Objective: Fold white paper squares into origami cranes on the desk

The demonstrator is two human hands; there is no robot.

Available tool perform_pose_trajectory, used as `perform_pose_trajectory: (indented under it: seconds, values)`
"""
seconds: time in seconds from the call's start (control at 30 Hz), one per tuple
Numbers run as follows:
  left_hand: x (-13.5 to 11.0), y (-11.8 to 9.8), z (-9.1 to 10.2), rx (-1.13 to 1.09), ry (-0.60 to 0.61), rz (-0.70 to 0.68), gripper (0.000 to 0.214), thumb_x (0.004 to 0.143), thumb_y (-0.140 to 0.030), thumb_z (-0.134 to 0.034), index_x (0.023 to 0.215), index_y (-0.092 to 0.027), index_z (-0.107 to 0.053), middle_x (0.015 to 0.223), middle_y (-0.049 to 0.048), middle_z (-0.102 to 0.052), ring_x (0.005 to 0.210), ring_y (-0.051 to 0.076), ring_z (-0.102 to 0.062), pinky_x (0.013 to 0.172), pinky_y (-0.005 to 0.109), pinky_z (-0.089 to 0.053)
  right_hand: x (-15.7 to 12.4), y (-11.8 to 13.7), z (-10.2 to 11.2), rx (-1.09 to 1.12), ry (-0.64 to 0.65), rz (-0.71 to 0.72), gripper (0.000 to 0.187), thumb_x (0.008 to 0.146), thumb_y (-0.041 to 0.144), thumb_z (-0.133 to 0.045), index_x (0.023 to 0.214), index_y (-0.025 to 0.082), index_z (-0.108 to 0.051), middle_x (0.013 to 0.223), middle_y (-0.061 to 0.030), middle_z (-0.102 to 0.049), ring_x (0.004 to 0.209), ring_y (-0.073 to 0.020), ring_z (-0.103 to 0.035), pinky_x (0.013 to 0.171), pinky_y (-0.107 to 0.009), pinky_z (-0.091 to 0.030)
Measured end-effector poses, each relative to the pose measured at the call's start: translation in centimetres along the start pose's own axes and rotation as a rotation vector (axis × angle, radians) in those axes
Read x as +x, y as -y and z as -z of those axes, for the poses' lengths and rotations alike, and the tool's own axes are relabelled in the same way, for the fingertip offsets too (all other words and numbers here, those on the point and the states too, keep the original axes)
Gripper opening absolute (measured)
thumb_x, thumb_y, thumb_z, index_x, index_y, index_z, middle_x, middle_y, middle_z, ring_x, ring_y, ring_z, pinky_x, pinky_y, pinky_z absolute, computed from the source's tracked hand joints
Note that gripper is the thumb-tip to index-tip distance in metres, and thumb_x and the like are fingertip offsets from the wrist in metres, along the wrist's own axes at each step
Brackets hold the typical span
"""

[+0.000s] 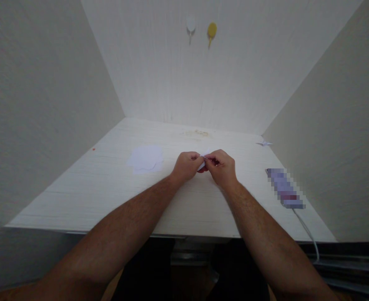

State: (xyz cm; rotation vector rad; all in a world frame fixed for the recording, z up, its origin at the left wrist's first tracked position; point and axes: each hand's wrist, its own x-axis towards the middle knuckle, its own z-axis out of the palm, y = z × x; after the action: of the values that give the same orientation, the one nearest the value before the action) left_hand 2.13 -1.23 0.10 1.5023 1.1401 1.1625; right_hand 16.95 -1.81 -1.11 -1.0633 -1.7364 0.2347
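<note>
Both hands meet over the middle of the white table (pixel 178 217). My left hand (pixel 187 165) is closed on one side of a small piece of white paper (pixel 201 166). From the other side my right hand (pixel 221 166) pinches the same paper between thumb and fingers. Much of the paper is hidden by the fingers, so its exact shape cannot be made out. To the left of my left hand lies a loose pile of white paper pieces (pixel 146 159), flat on the table.
A small white folded paper shape (pixel 265 143) sits in the back right corner. Nearer on the right lies a blurred-out phone (pixel 284 188) with a white cable (pixel 308 234) over the table edge. White (pixel 190 25) and yellow (pixel 212 30) hooks are on the back wall; panels stand at both sides.
</note>
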Motion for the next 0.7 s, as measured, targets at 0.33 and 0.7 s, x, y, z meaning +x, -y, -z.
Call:
perform_pose_trajectory:
  seconds: [0.33, 0.7]
  values:
    - [0.14, 0.11, -0.09, -0.295, 0.029, 0.132, 0.019, 0.073, -0.021, -0.059, 0.055, -0.015, -0.059, 0.050, -0.0009, -0.057, 0.048, 0.010, -0.056, 0.054, 0.025, -0.052, -0.11, -0.34, 0.19, 0.013, 0.039, 0.127, 0.017, 0.086, 0.020, -0.058, 0.088, 0.027, -0.074, 0.087, -0.0039, -0.068, 0.083, -0.0176, -0.063, 0.071, -0.032, -0.052]
    - [0.46, 0.36, 0.08, -0.453, 0.034, 0.177, 0.026, 0.071, -0.035, -0.072, 0.067, -0.012, -0.062, 0.057, 0.0041, -0.063, 0.052, 0.014, -0.062, 0.055, 0.028, -0.055, 0.02, -0.63, -0.28, 0.140, -0.053, 0.026, 0.012, 0.080, 0.019, -0.063, 0.086, 0.021, -0.073, 0.088, -0.0060, -0.068, 0.078, -0.0164, -0.064, 0.060, -0.028, -0.053]
